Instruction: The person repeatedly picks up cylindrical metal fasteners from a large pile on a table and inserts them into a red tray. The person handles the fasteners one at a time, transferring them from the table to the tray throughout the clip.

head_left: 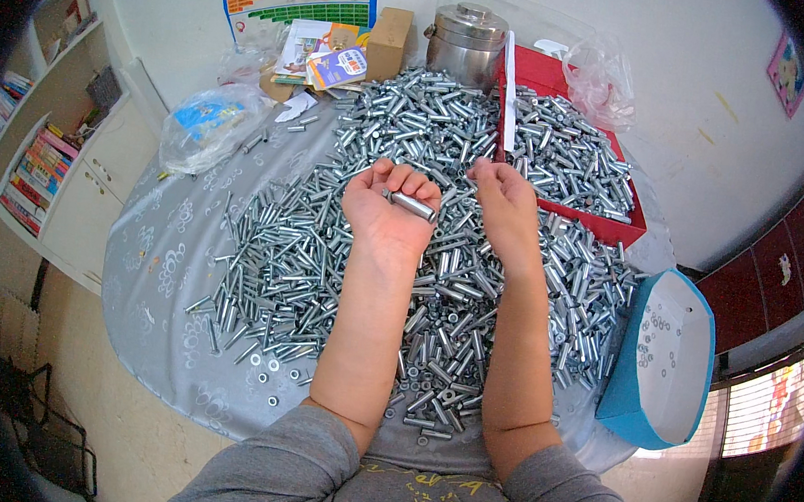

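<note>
My left hand (389, 205) is palm up over a wide heap of silver metal sleeves and bolts (308, 263), its fingers curled around one short silver sleeve (412, 204). Just to its right, my right hand (506, 205) hovers with its fingers bent down toward the heap; a small part may be pinched in the fingertips, but I cannot tell. The two hands are a few centimetres apart. Loose washers and nuts (272, 373) lie at the heap's near left edge.
A red tray (629, 231) full of the same parts stands at the back right, a steel lidded pot (466, 39) behind it. A blue-and-white box (663, 363) with a few washers sits at the right edge. A plastic bag (208, 121), booklets and a cardboard box (389, 40) lie at the back.
</note>
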`<action>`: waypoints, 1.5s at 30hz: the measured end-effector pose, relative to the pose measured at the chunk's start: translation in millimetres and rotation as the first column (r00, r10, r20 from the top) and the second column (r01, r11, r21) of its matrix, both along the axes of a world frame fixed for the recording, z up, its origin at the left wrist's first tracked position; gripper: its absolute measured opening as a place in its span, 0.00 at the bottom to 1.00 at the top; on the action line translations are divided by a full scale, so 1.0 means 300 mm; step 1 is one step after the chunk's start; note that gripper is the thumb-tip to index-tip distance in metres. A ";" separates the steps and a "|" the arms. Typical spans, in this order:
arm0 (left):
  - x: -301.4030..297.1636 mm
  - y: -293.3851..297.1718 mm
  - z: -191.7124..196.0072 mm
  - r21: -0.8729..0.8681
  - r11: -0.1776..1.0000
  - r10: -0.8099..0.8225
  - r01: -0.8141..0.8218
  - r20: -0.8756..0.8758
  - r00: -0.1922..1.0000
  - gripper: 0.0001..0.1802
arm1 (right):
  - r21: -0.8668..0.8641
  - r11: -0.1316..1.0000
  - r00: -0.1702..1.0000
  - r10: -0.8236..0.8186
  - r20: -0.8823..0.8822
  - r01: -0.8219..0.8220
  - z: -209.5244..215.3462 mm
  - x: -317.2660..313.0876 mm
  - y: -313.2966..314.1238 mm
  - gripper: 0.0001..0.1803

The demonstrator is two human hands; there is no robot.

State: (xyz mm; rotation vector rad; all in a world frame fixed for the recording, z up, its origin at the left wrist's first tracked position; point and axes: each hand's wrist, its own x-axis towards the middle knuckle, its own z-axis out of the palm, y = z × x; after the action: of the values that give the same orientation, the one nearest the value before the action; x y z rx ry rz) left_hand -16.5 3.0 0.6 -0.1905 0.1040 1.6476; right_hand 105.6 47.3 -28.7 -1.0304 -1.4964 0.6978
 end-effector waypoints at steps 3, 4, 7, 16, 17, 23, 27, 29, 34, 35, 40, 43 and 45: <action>0.000 0.003 -0.004 -0.004 1.000 0.000 0.000 -0.007 1.000 0.12 | -0.080 0.997 0.999 -0.019 0.038 0.022 0.019 -0.001 -0.013 0.17; 0.001 0.005 -0.006 -0.006 1.000 0.001 -0.001 -0.011 1.000 0.12 | -0.051 0.998 0.991 -0.042 0.129 0.049 0.015 0.006 -0.015 0.17; -0.002 0.002 -0.004 0.005 1.000 0.000 0.000 -0.006 1.000 0.12 | -0.135 0.990 0.985 0.065 0.162 -0.044 0.033 0.007 -0.022 0.17; 0.002 0.003 -0.008 0.028 1.000 -0.005 0.005 0.006 1.000 0.13 | -0.066 0.989 0.983 0.140 0.118 -0.133 -0.014 0.042 0.023 0.15; 0.002 0.003 -0.008 0.027 1.000 -0.005 0.005 0.007 1.000 0.13 | -0.108 0.975 0.979 0.198 0.037 -0.193 0.002 0.038 0.015 0.16; 0.002 0.005 -0.008 0.004 1.000 -0.006 0.006 -0.011 1.000 0.12 | -0.251 0.788 0.686 0.276 -0.673 -0.563 0.082 0.021 -0.044 0.15; 0.001 0.002 -0.008 0.024 1.000 -0.010 0.010 -0.001 1.000 0.12 | -0.327 0.714 0.710 0.333 -0.620 -0.620 0.083 0.043 -0.044 0.15; 0.001 0.002 -0.009 0.029 1.000 -0.013 0.013 0.001 1.000 0.11 | -0.311 0.659 0.635 0.329 -0.699 -0.684 0.093 0.048 -0.050 0.14; 0.001 0.006 -0.008 0.009 1.000 -0.008 0.008 -0.011 1.000 0.11 | -0.285 0.729 0.658 0.289 -0.696 -0.622 0.073 0.025 -0.037 0.11; 0.001 0.005 -0.007 0.011 1.000 -0.007 0.007 -0.006 1.000 0.11 | -0.292 0.721 0.670 0.311 -0.674 -0.628 0.071 0.029 -0.034 0.11; 0.000 0.003 -0.007 0.029 1.000 -0.011 0.011 0.013 1.000 0.11 | -0.282 0.775 0.697 0.268 -0.665 -0.566 0.072 0.029 -0.037 0.12; 0.002 0.001 -0.003 0.024 1.000 -0.005 0.005 0.000 1.000 0.11 | -0.317 0.760 0.714 0.261 -0.650 -0.567 0.081 0.037 -0.040 0.13; 0.000 0.000 -0.004 0.017 1.000 0.001 -0.001 -0.007 1.000 0.11 | -0.310 0.778 0.718 0.245 -0.651 -0.547 0.092 0.026 -0.048 0.13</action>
State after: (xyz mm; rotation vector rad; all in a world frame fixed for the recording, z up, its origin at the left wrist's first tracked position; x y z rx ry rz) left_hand -16.7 3.1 -0.6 -0.1721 0.0948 1.6496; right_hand 113.3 32.9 -1.2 -0.7190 -1.0078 1.6300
